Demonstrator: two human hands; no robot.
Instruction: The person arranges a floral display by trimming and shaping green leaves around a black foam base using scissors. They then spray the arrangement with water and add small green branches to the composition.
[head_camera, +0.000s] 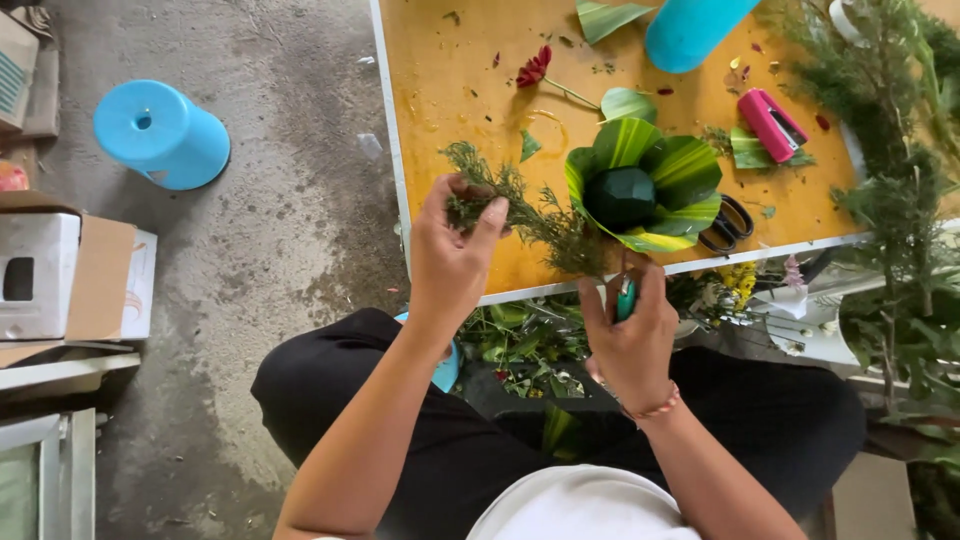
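Note:
My left hand (452, 250) pinches a feathery green sprig (525, 215) over the front edge of the orange table (450, 90). The sprig runs rightward toward my right hand (630, 335), which grips a teal-handled cutting tool (625, 297) just below the table edge. Right behind it sits a dark green foam ball (620, 197) wrapped in striped green leaves (680, 170).
Black scissors (728, 225), a pink stapler (772, 124), a red flower (535, 68) and a turquoise vessel (690, 30) lie on the table. Leafy branches (900, 200) crowd the right. A blue stool (162, 134) and cardboard boxes (70, 275) stand on the concrete floor at left.

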